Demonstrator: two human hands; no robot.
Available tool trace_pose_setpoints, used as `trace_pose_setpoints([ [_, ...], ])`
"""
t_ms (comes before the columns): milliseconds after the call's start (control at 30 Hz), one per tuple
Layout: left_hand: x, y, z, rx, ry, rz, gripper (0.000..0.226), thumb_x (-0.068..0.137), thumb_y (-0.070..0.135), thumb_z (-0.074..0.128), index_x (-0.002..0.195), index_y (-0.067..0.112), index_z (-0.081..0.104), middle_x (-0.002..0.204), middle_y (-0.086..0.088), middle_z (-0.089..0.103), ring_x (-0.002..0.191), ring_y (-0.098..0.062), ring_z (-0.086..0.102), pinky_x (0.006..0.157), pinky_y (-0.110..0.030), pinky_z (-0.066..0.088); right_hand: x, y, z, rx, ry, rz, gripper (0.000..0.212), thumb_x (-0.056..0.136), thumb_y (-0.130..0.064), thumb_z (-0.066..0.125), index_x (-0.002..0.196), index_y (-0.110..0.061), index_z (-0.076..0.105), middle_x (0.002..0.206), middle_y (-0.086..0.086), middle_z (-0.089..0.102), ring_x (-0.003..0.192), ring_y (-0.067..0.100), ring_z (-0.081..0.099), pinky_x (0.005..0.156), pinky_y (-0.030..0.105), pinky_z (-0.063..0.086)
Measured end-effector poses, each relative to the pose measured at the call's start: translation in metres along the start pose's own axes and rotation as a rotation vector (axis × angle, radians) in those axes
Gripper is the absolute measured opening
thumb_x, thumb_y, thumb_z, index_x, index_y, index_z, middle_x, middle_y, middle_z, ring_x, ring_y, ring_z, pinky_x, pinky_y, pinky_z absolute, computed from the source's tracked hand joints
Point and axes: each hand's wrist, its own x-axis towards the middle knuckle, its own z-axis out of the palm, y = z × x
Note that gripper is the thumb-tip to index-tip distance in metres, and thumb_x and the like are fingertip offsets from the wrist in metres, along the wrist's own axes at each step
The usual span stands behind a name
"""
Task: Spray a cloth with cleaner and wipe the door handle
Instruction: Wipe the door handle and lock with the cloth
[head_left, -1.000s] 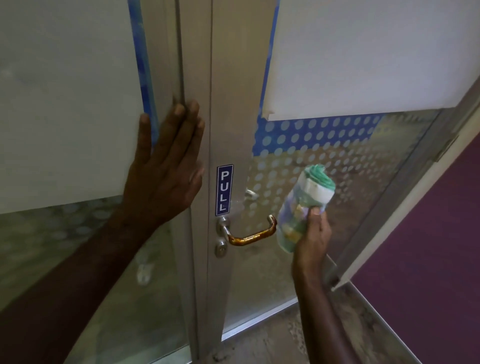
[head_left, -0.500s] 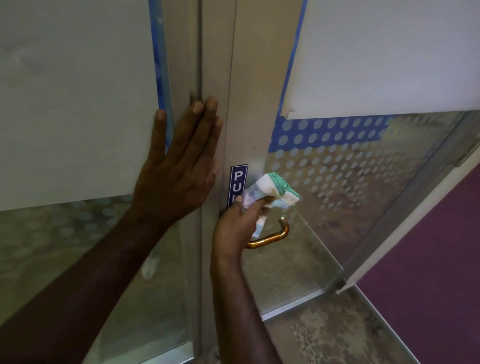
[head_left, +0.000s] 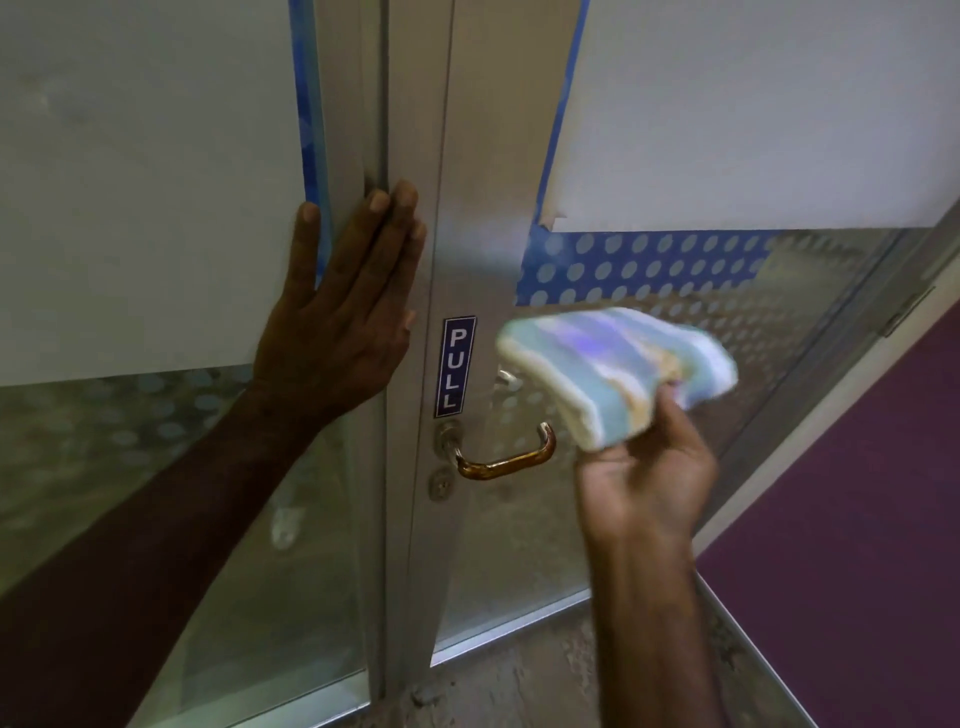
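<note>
- At far left a fixed glass panel carries a frosted white film above and a pale dotted pattern lower down, with a blue strip along the film's right edge.
- The left hand lies flat against that panel and the metal frame beside it, fingers straight and close together, pointing up; it holds nothing.
- Right of the frame stands the metal stile of the door, with a narrow blue "PULL" sign fixed upright on it.
- Just under the sign is the round base of the door handle, a brass-coloured lever running out to the right and bending up at its end; a keyhole sits just below the base.
- The handle is bare, with no hand or cloth touching it.
- The cloth, folded, pale blue with white and yellowish stripes and blurred, is up and to the right of the handle, apart from it, in front of the door's dotted glass.
- The right hand grips the cloth from beneath, fingers curled round its lower edge.
- Below is a mottled floor, and at far right a purple carpet.
</note>
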Motion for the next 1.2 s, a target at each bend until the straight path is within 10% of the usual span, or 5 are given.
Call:
trace_pose_setpoints([
  [167, -0.001, 0.0, 0.003, -0.021, 0.003, -0.004, 0.068, 0.111, 0.033, 0.042, 0.165, -0.003, 0.022, 0.169, -0.026, 0.025, 0.156, -0.04, 0.022, 0.123, -0.066, 0.011, 0.01, -0.045, -0.055, -0.151, -0.048, -0.103, 0.048, 0.102, -0.03, 0.05, 0.149, -0.02, 0.048, 0.15, 0.007, 0.056, 0.137, 0.03, 0.055, 0.107, 0.061, 0.045],
  [433, -0.004, -0.003, 0.007, -0.017, 0.015, 0.011, 0.07, 0.112, 0.037, 0.041, 0.166, -0.002, 0.019, 0.17, -0.025, 0.022, 0.157, -0.041, 0.022, 0.127, -0.062, -0.002, 0.049, -0.006, -0.091, -1.022, -0.093, -0.471, 0.021, 0.1, -0.009, 0.058, 0.108, -0.024, 0.07, 0.095, -0.01, 0.076, 0.091, 0.006, 0.069, 0.081, 0.026, 0.055],
  [600, -0.004, 0.0, 0.008, -0.004, 0.034, 0.003, 0.07, 0.112, 0.034, 0.043, 0.166, -0.003, 0.017, 0.171, -0.026, 0.021, 0.158, -0.041, 0.022, 0.127, -0.061, -0.005, 0.059, 0.035, -0.118, -1.528, -0.38, -0.299, 0.06, 0.095, -0.025, 0.069, 0.15, -0.035, 0.046, 0.163, 0.002, 0.036, 0.154, 0.021, 0.027, 0.121, 0.041, 0.032],
  [767, -0.004, -0.001, 0.009, -0.016, 0.021, 0.01, 0.072, 0.113, 0.04, 0.04, 0.166, -0.002, 0.016, 0.171, -0.026, 0.021, 0.158, -0.041, 0.023, 0.127, -0.06, -0.007, 0.061, 0.06, -0.113, -1.548, -0.375, -0.317, 0.077, 0.086, -0.064, 0.058, 0.154, -0.052, 0.024, 0.169, -0.008, 0.02, 0.156, 0.012, 0.018, 0.121, 0.038, 0.03],
  [1200, 0.0, 0.0, 0.003, -0.063, -0.051, 0.016, 0.079, 0.111, 0.048, 0.039, 0.165, -0.004, 0.016, 0.171, -0.025, 0.015, 0.158, -0.039, 0.011, 0.123, -0.068, 0.007, 0.042, 0.125, -0.138, -1.545, -0.22, -0.662, 0.05, 0.105, -0.034, 0.037, 0.152, -0.017, 0.041, 0.158, -0.01, 0.029, 0.155, -0.002, 0.007, 0.129, 0.047, 0.009],
])
